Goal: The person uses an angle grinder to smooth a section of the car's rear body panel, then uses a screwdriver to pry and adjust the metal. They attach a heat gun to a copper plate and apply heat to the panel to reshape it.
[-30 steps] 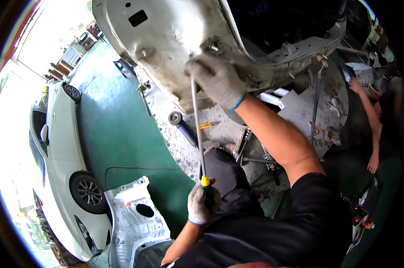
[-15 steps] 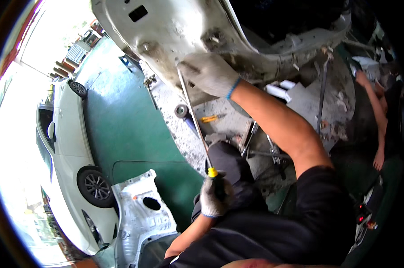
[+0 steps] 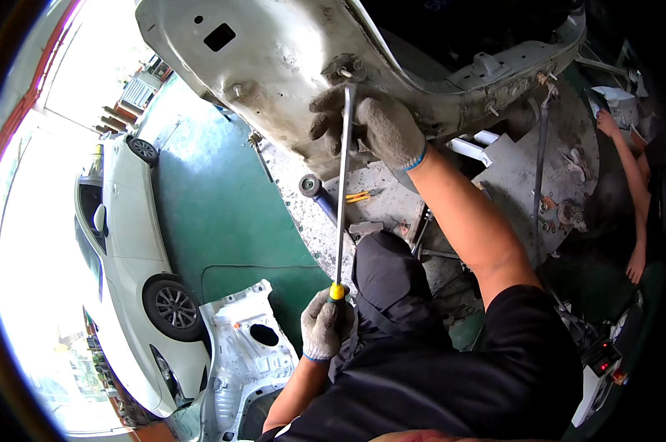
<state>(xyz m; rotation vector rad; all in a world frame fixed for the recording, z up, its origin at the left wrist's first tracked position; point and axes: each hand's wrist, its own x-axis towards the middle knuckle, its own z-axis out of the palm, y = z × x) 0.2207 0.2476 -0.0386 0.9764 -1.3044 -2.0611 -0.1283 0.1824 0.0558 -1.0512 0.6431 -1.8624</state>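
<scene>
A long pry bar (image 3: 342, 199) with a flat, slightly bent tip and a yellow-collared handle stands upright in front of me. My left hand (image 3: 321, 324), in a pale work glove, is wrapped round its handle low down near my leg. Up by the tip is my right hand (image 3: 388, 129), in a soiled glove with a blue cuff. Its fingers are spread behind the shaft, close to the dirty lower edge of a bare, pale car body panel (image 3: 263, 70). Whether those fingers touch the panel is hard to tell.
Below the panel, an angle grinder (image 3: 312, 188) and yellow-handled pliers (image 3: 358, 197) lie on a worn plate. A silvery body part (image 3: 237, 331) rests beside a white car (image 3: 127, 258) at left. A person's arm (image 3: 628, 169) is at far right, past a metal rod (image 3: 541, 155).
The right hand's fingers have come off the bar's tip and spread apart. The bar has swung more upright, its tip shifting right, and my left hand has moved slightly left with the handle.
</scene>
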